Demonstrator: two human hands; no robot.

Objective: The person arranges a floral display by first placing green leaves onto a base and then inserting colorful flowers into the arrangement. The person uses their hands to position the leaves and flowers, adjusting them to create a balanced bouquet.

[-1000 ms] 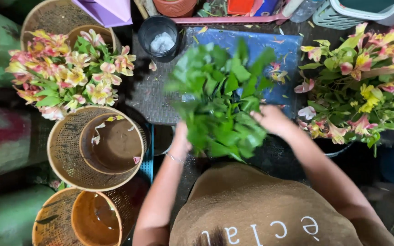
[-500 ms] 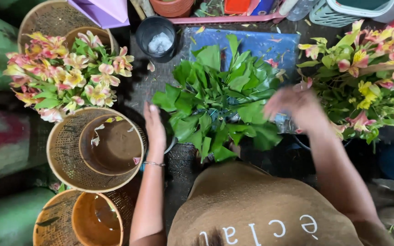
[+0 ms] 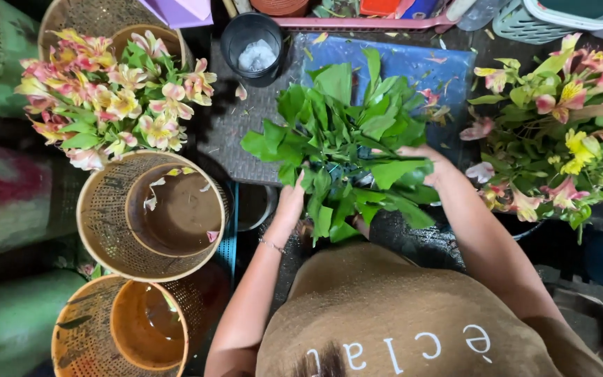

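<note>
Both hands are buried in one big bunch of leaves [image 3: 343,139], broad green ones fanning out on thin stems, lying on the dark woven mat [image 3: 235,132] and the blue sheet [image 3: 420,66] straight in front of the person. My read: it's light and floppy. The leaves look soft and would probably crease or tear if squeezed, while the stems down at the near end look like the only firm bit. So the sensible place to hold is low, where the stems gather, not up in the blades.

That's roughly where the left hand [image 3: 289,202] sits, at the near left edge of the bunch, fingers pushed in among the leaves. Can't tell if that grip is actually clenched on stems or just resting there. The right hand [image 3: 423,159] lies over the right side, palm on the foliage, and its fingers are hidden too, so same answer for that grip.

Just left of the left hand there's a wicker basket with a brown bucket [image 3: 176,213] inside, a few petals floating in it. Beyond that is a bunch of pink and yellow flowers [image 3: 109,98]. Right of the right hand is another mass of flowers [image 3: 567,139]. Past the leaf tips stands a small black pot [image 3: 252,35].
</note>
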